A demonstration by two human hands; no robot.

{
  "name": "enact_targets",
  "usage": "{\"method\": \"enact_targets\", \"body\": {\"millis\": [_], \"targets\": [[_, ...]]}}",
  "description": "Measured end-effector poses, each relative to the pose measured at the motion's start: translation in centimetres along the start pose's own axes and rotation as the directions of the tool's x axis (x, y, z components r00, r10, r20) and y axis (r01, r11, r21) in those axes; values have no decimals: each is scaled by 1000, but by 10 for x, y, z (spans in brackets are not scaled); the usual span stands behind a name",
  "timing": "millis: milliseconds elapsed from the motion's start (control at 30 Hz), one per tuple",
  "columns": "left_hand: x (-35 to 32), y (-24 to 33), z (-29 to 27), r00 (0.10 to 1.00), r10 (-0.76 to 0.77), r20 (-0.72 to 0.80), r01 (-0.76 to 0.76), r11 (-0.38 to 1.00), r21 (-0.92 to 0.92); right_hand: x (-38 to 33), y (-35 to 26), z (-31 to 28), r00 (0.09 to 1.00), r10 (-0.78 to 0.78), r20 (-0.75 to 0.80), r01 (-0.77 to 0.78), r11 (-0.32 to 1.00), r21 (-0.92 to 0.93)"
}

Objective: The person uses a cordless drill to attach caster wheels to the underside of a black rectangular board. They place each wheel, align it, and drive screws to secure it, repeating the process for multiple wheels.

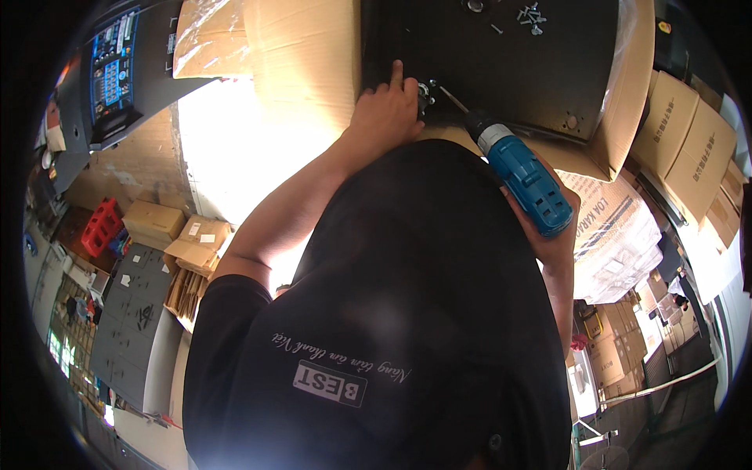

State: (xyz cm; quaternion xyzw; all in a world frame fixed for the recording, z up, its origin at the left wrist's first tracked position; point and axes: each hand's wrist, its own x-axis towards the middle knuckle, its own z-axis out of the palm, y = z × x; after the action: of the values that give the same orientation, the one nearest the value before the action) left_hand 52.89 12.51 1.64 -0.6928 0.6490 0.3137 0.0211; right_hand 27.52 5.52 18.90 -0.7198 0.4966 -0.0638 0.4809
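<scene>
My left hand [385, 110] lies on a black panel [478, 70] inside an opened carton, its index finger stretched out and its other fingers bent. Its thumb side rests on a small dark fitting with shiny metal bits [424, 98], mostly covered by the hand. A blue cordless drill [523, 176] is in my right hand [554, 246], whose fingers are partly hidden behind it. The drill's long bit points up and left, its tip a little right of the fitting. Several loose screws [531, 17] lie in a pile at the panel's far side, with a single screw [497, 30] beside them.
Cardboard flaps [305, 55] surround the panel. A black device with a blue-lit front [113, 70] stands far left. Stacked cartons [674, 125] rise at the right, and a wrapped box [615, 235] sits nearer. Lower left are folded cardboard [188, 282] and a red crate [102, 227].
</scene>
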Motion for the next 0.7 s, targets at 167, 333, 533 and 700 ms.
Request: {"method": "enact_targets", "body": {"millis": [167, 333, 533, 700], "targets": [[2, 0, -2, 1000, 1, 4, -1, 999, -34, 2, -2, -4, 1000, 19, 20, -19, 1000, 2], [0, 2, -11, 999, -37, 35, 37, 999, -21, 3, -6, -6, 999, 38, 33, -39, 999, 20], [15, -11, -28, 993, -117, -32, 84, 856, -511, 34, -57, -5, 984, 13, 176, 37, 961, -275], [28, -39, -26, 982, -170, -82, -24, 321, -947, 56, -82, -10, 961, 87, 264, -17, 966, -258]]}}
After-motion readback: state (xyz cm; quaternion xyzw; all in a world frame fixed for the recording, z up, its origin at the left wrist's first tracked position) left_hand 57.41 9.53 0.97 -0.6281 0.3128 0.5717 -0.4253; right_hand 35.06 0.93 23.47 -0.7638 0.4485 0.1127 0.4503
